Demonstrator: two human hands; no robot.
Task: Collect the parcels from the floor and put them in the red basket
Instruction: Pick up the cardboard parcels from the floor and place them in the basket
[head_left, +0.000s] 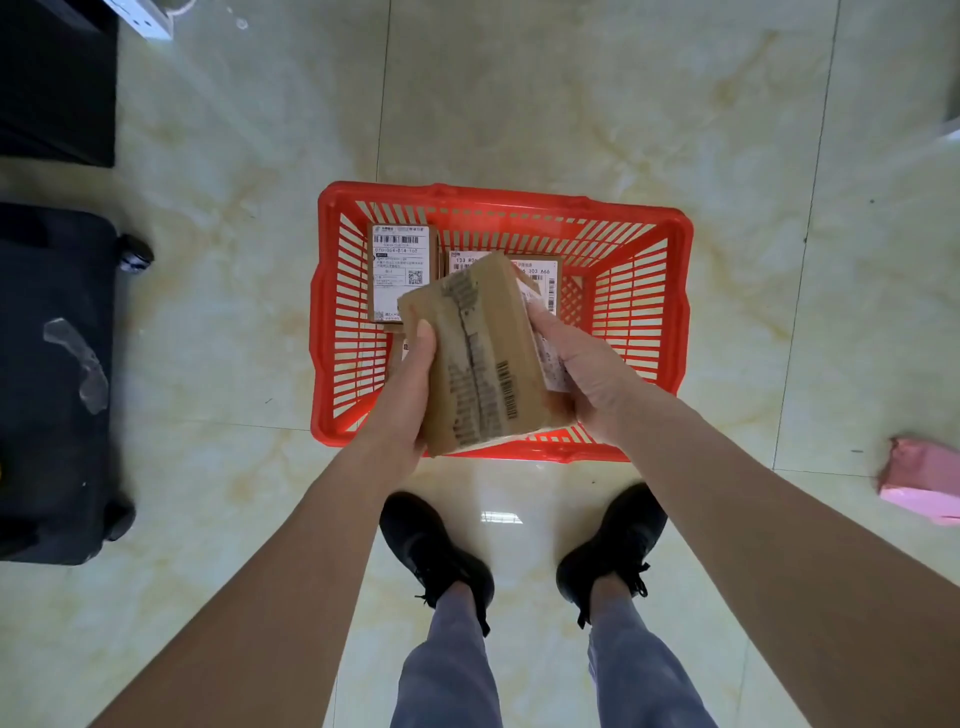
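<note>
Grasp: left hand and right hand clasped the cardboard parcel between them
Risk: tilted parcel might strike the labelled boxes beneath in the red basket; pink parcel, far right, remained uncollected

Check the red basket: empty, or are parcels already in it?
Not empty. Two labelled boxes lie inside the red basket; both hands hold another box above it.
</note>
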